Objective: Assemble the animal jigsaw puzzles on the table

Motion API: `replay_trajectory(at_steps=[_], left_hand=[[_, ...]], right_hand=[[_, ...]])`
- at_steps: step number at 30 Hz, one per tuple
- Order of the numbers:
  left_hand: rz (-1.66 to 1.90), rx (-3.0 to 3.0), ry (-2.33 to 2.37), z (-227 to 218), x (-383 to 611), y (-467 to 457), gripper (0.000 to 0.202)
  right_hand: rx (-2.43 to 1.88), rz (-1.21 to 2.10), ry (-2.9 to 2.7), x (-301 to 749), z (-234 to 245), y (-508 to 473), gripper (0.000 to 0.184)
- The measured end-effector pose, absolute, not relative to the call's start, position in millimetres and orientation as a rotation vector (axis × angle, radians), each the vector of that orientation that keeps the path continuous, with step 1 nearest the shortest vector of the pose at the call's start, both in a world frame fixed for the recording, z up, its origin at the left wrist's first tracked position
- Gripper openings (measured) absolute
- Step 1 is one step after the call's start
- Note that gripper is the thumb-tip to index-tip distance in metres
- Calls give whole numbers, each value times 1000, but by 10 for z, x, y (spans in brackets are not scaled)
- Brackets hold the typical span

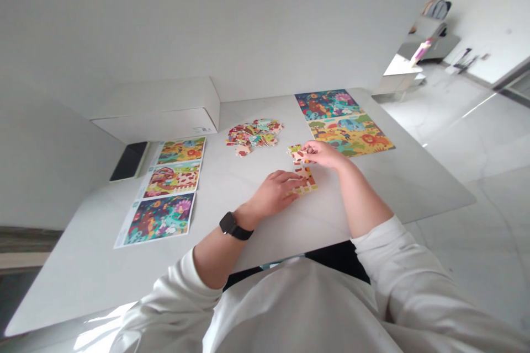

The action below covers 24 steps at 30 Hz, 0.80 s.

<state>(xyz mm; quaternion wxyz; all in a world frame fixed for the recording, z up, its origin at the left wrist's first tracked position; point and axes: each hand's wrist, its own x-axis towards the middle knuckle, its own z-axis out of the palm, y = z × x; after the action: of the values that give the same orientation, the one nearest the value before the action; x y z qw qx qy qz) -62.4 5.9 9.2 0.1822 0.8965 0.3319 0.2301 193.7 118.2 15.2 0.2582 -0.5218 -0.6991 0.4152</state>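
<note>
My right hand (pixel 325 154) pinches a brown-and-white spotted puzzle piece (pixel 298 158) with a green top edge. Just below it on the table lies a small group of joined puzzle pieces (pixel 309 181), with brown spots and a yellow fence. My left hand (pixel 276 192), a black watch on its wrist, rests with stretched fingers over the left side of this group and hides part of it. Whether the pinched piece touches the group I cannot tell. Farther back to the left, a heap of loose puzzle pieces (pixel 256 133) lies on the table.
Two finished-looking puzzle pictures (pixel 351 135) lie at the back right of the white table (pixel 256 234). On the left are a sheet with three printed pictures (pixel 169 185), a dark phone-like slab (pixel 129 161) and a white box (pixel 165 116) against the wall.
</note>
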Motion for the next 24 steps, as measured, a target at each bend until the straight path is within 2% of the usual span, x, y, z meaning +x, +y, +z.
replay_trajectory(at_steps=[8,24], left_hand=[[508,2666,842,-37,-533,66,51],[460,2690,872,-41,-550,78,42]], right_hand=[[-1510,951,-2068,1911,81,1219,24],[-1574,696,-2205,1844,59,1179,18]])
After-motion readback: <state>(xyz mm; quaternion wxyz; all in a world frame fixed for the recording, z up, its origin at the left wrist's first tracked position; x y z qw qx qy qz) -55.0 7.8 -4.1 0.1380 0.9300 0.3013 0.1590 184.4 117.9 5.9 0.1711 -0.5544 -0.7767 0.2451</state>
